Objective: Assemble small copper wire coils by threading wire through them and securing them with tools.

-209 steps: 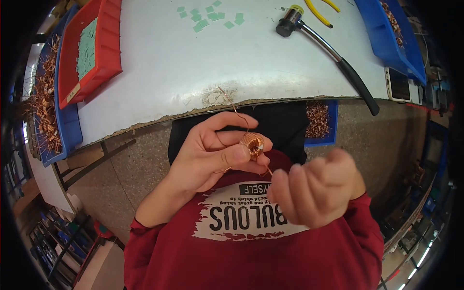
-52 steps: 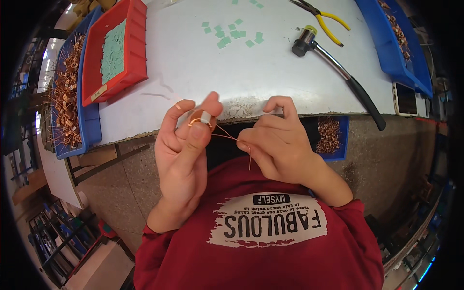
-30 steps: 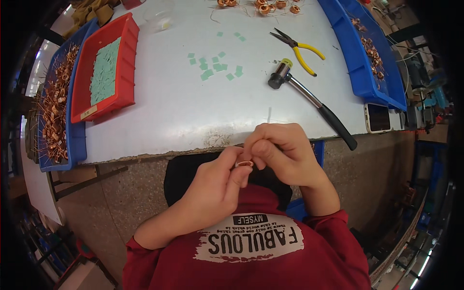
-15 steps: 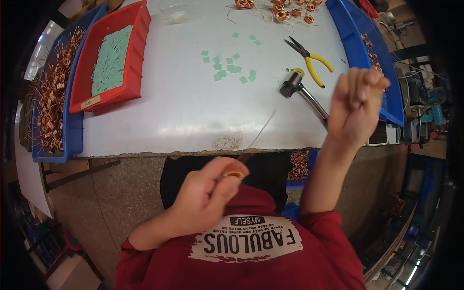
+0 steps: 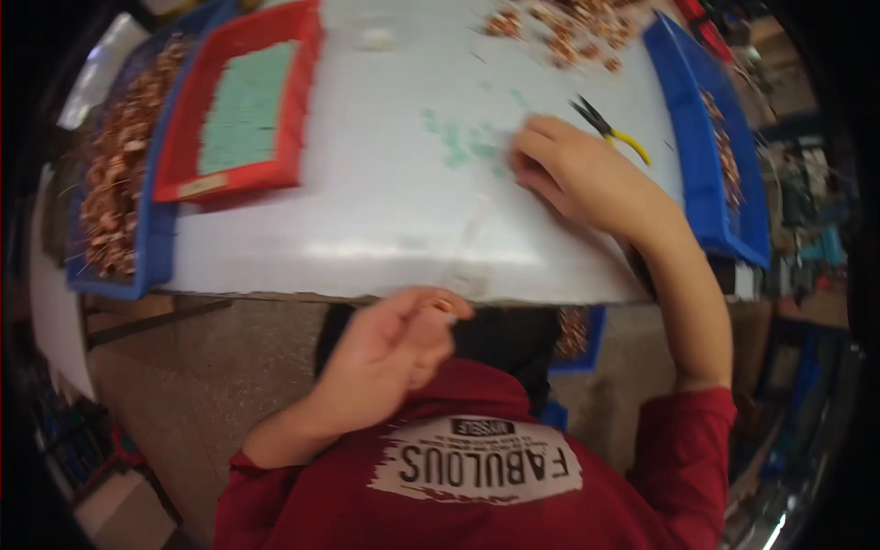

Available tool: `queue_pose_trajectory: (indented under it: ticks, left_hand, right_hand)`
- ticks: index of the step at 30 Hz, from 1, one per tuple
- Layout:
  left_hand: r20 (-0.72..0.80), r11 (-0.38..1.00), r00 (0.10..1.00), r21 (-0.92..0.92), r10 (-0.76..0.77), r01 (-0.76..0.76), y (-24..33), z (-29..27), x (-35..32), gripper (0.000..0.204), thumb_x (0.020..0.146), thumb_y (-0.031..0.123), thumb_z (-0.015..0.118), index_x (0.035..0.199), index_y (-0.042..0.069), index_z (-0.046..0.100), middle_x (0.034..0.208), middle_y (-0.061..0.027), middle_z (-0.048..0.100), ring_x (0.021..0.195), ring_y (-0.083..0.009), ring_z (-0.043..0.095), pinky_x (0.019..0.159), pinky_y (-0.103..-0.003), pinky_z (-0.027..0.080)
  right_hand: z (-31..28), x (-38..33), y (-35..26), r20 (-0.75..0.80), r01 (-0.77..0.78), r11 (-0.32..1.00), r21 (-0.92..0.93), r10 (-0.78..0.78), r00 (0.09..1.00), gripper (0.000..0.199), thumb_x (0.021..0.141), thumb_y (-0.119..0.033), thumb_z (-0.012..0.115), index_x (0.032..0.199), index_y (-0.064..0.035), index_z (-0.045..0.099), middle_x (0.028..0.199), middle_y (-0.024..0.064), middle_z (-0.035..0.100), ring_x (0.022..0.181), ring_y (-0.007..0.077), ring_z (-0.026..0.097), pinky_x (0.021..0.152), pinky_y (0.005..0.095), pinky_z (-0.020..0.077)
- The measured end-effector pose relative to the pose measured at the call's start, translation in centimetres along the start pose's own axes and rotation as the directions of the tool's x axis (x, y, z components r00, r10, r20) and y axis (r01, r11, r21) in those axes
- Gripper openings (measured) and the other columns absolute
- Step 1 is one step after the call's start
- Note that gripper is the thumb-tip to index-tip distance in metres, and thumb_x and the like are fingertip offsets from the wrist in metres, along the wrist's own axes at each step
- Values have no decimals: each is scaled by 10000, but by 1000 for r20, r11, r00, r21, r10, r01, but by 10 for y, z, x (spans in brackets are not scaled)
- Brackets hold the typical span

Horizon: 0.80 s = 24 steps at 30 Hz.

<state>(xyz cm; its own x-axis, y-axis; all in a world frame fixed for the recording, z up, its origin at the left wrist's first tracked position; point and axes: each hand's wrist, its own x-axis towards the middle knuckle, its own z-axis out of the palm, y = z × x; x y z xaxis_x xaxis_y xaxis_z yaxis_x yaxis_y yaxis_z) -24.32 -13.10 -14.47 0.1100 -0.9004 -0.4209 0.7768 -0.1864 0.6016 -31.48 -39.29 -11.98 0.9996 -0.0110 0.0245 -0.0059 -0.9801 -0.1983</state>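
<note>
A copper-wound ring coil (image 5: pixel 443 307) sits in the left hand (image 5: pixel 390 353), just off the near edge of the desk (image 5: pixel 385 206), above the person's lap. The left fingers are closed, pinching the coil between thumb and forefinger. The right hand (image 5: pixel 582 170) is out over the desk, fingers partly curled and pointing toward the left; whether they have hold of anything cannot be told, as the palm is hidden.

The step in hand seems to be a one-handed hold of the coil during a reach with the right. The next move likely calls for a steady left pinch and careful right fingers, since loose green squares (image 5: pixel 472 142) lie just beside them.

Needle-nose pliers (image 5: pixel 632 145) with yellow handles lie beyond the right wrist. Further out, a red bin (image 5: pixel 298 119) of green pieces stands toward the desk's left edge, a blue bin (image 5: pixel 701 174) at its right edge, and more coils (image 5: pixel 582 37) near the far edge.
</note>
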Motion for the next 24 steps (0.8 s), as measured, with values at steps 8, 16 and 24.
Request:
queue_pose_trajectory:
  ticks: [8, 16, 24]
  left_hand:
    - [100, 998, 994, 36, 40, -44, 1, 2, -2, 309, 1000, 151, 391, 1271, 6, 423, 729, 9, 382, 579, -69, 280, 502, -178, 244]
    - [136, 999, 991, 31, 8, -12, -2, 5, 4, 301, 1005, 150, 369, 1270, 23, 434, 735, 24, 382, 578, -56, 290, 511, -173, 247]
    - [89, 996, 996, 90, -30, 22, -2, 16, 5, 306, 1002, 156, 386, 1271, 22, 446, 726, 23, 396, 569, -53, 291, 506, -169, 244]
  right_hand:
    - [-39, -16, -43, -180, -198, 896, 399, 288, 941, 301, 783, 80, 520, 1065, -17, 560, 864, 66, 487, 682, 191, 481, 628, 288, 406]
    - [-20, -74, -92, -281, 81, 408, 909, 459, 843, 222, 726, 144, 581, 889, 8, 646, 823, 89, 604, 686, 160, 555, 628, 234, 459]
    - [18, -88, -113, -148, 358, -327, 875, 522, 840, 196, 672, 142, 652, 816, 11, 667, 766, 80, 632, 667, 154, 579, 636, 234, 491]
